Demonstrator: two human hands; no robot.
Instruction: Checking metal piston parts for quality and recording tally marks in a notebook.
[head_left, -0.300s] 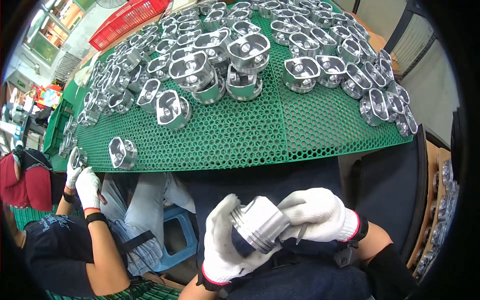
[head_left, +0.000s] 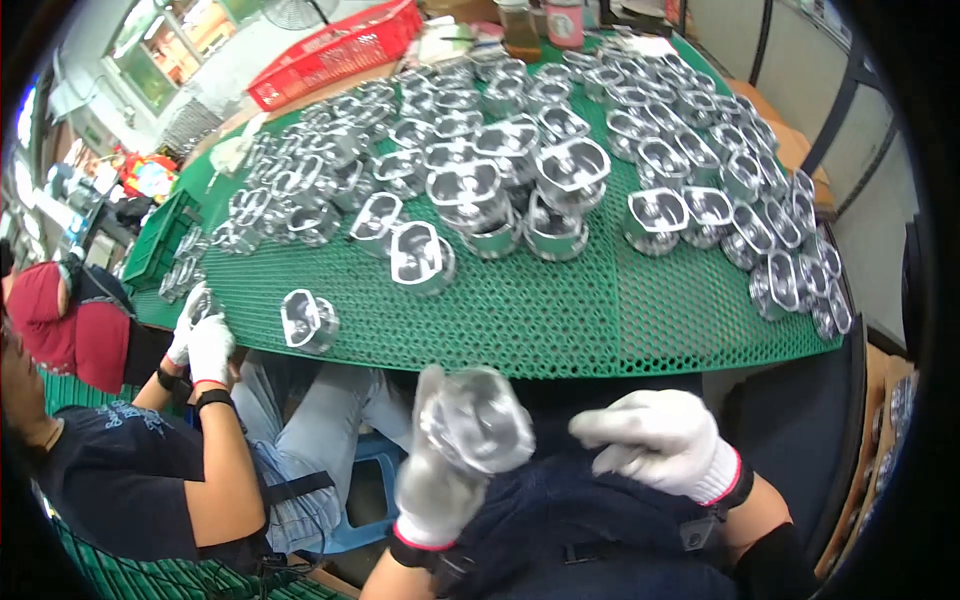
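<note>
Your left-hand fingers wrap a shiny metal piston, blurred, held over your lap w/ its hollow side up. Your right hand sits just beside it, fingers loosely curled, holding nothing. Inspection step, by the look; next move prob. calls for a free spot on the green mesh table, near the loose piston by a co-worker's gloved hands.

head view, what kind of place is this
Most likely a factory workbench for metal parts. Dozens of shiny machined metal parts cover a green perforated mat, the left hand holds one metal part, and a gloved co-worker works alongside.
</note>
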